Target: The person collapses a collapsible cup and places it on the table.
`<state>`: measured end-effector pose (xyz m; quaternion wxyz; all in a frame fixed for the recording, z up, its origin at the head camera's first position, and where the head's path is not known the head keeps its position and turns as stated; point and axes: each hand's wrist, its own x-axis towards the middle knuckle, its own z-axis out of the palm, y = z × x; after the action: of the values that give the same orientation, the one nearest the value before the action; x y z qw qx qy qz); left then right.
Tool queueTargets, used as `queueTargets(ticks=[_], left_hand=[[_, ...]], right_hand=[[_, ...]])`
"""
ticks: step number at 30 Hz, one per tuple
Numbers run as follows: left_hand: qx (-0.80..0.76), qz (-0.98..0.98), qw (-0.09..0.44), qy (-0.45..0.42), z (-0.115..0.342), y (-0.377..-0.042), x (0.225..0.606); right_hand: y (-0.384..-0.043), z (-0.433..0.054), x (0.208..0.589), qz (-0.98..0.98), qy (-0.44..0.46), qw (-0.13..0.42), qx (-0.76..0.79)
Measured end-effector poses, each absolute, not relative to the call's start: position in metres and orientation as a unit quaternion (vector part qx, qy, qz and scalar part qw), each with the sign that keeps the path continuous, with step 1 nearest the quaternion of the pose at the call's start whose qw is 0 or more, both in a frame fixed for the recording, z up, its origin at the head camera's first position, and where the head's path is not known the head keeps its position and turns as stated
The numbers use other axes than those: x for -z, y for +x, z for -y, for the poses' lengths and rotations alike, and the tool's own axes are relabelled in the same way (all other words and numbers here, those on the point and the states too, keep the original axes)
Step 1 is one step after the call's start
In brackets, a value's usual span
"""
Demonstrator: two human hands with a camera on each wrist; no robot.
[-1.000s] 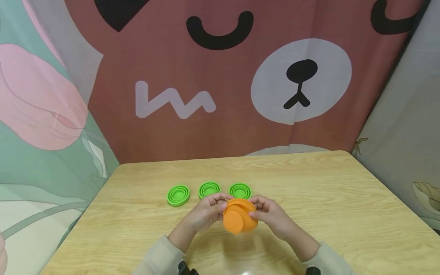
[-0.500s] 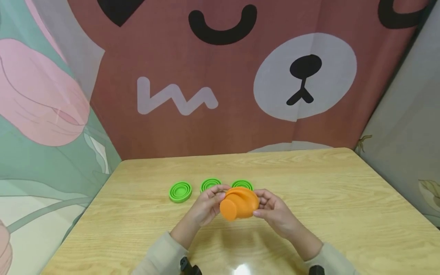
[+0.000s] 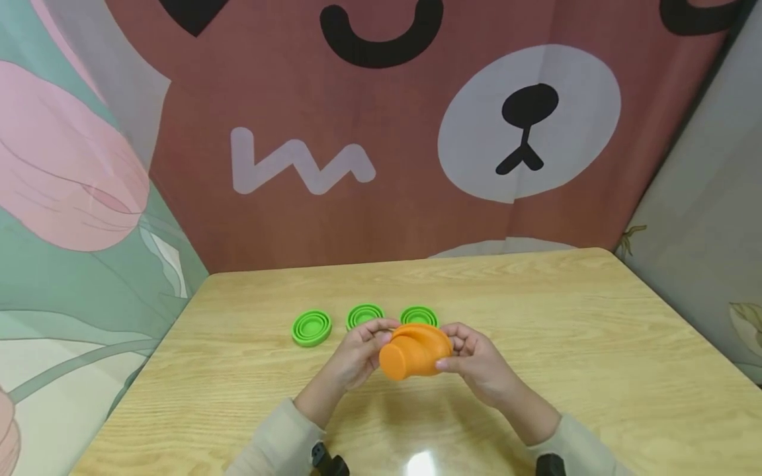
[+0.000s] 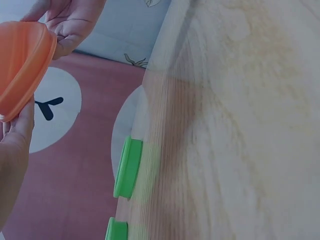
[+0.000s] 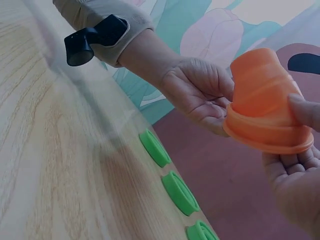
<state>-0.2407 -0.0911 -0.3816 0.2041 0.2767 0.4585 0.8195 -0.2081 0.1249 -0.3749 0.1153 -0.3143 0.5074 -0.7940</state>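
Note:
An orange collapsible cup (image 3: 417,356) is held above the table between both hands, tipped on its side with its round base toward the left. One side of its folding wall is drawn out, and the other is still creased by the rim, as the right wrist view of the cup (image 5: 265,102) shows. My left hand (image 3: 357,357) pinches the rim on the left. With thumb on the wall and fingers under the rim, my right hand (image 3: 481,367) grips the other side. Behind them, three flattened green collapsible cups (image 3: 311,328) lie in a row, two partly covered by hand and orange cup.
The wooden table (image 3: 571,317) reaches back to a hanging cloth (image 3: 381,218) with a bear's face. Patterned cloths also hang at left and right. A black camera (image 5: 95,40) is strapped at the left sleeve.
The orange cup has turned so its base points more to the left, and its near wall looks longer. My right hand has shifted slightly right; both hands keep hold. The green cups stay put.

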Motion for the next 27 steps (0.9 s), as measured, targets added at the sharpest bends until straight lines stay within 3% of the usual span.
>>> queueTargets(ticks=[17, 27], left_hand=[[-0.8, -0.502, 0.191, 0.267, 0.0878, -0.2418, 0.3834], [-0.769, -0.569, 0.2, 0.212, 0.0835, -0.2433, 0.3806]], right_hand=[[-0.2109, -0.1183, 0.3679, -0.617, -0.171, 0.067, 0.765], [-0.2073, -0.116, 0.3663, -0.698, -0.083, 0.023, 0.711]])
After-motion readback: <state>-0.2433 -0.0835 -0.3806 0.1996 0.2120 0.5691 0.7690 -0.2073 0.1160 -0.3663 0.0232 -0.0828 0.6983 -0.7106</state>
